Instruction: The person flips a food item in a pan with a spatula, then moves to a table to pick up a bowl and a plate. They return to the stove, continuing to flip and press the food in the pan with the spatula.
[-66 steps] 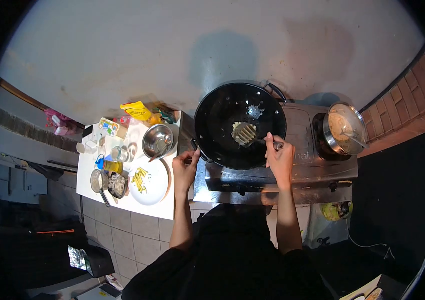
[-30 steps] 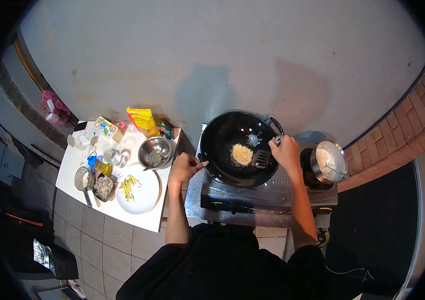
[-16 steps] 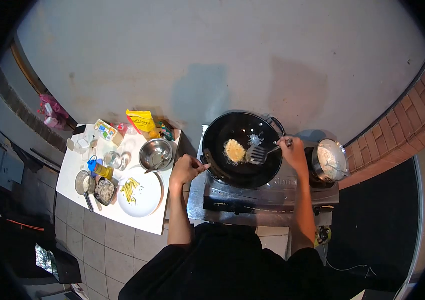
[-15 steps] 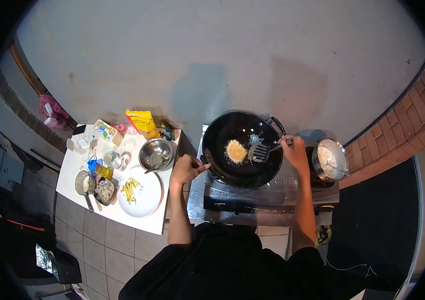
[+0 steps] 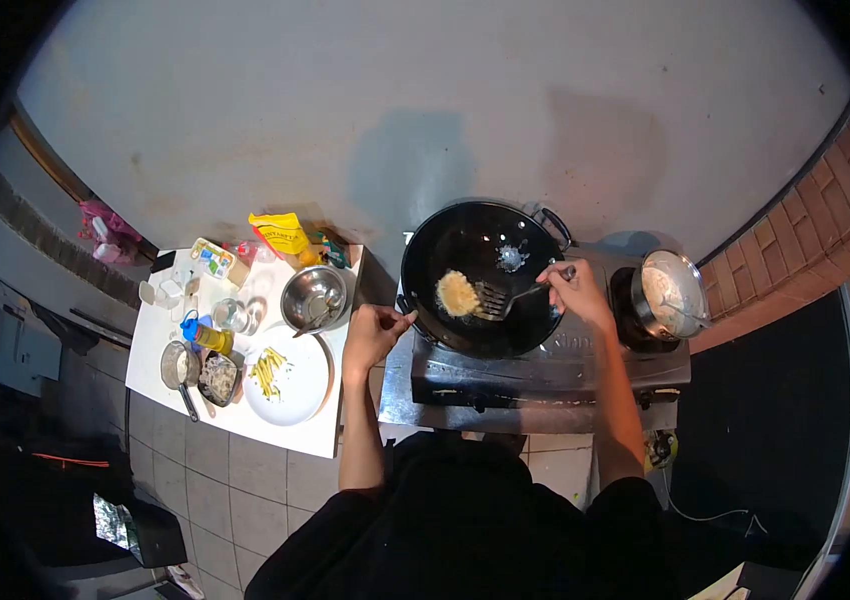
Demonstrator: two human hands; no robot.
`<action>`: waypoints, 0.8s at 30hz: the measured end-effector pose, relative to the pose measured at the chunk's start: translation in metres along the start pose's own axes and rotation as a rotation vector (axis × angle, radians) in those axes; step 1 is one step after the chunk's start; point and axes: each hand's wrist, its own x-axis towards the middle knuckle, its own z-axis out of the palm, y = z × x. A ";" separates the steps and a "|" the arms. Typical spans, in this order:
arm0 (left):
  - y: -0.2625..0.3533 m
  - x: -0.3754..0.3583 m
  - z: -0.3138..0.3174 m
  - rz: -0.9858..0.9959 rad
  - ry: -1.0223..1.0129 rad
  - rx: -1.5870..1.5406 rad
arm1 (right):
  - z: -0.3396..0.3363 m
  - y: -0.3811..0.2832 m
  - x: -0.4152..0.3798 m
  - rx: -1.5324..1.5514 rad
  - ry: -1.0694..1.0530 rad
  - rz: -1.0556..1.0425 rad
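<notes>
A black wok (image 5: 485, 340) sits on the stove's left burner. Inside it, left of centre, lies a golden fried patty (image 5: 458, 293) with bubbling oil round it. My right hand (image 5: 577, 292) is closed round the handle of a slotted spatula (image 5: 491, 301), whose blade meets the patty's right edge and seems partly under it. A small bubbling patch of oil (image 5: 512, 258) shows farther up the wok. At the wok's left side, my left hand (image 5: 375, 336) has its fingers pinched at the small side handle, which they partly cover.
A steel pot (image 5: 675, 300) of pale batter, with a utensil in it, stands on the right burner. On the white table (image 5: 160, 370) at left are a steel bowl (image 5: 313, 298), a white plate (image 5: 295, 392) with yellow-green strips, an oil bottle (image 5: 210, 338) and a yellow bag (image 5: 283, 232).
The spatula has moved left against the patty, and the patty has shifted slightly left in the wok. My left hand stays at the wok's handle. The whole view has shifted a little.
</notes>
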 end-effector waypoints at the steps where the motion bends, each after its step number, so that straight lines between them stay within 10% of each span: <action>1: 0.001 -0.001 0.001 -0.003 -0.004 0.005 | 0.007 0.004 -0.002 0.100 0.044 0.015; 24: 0.008 -0.009 0.007 -0.046 0.078 0.012 | 0.025 0.009 -0.022 0.188 0.249 -0.021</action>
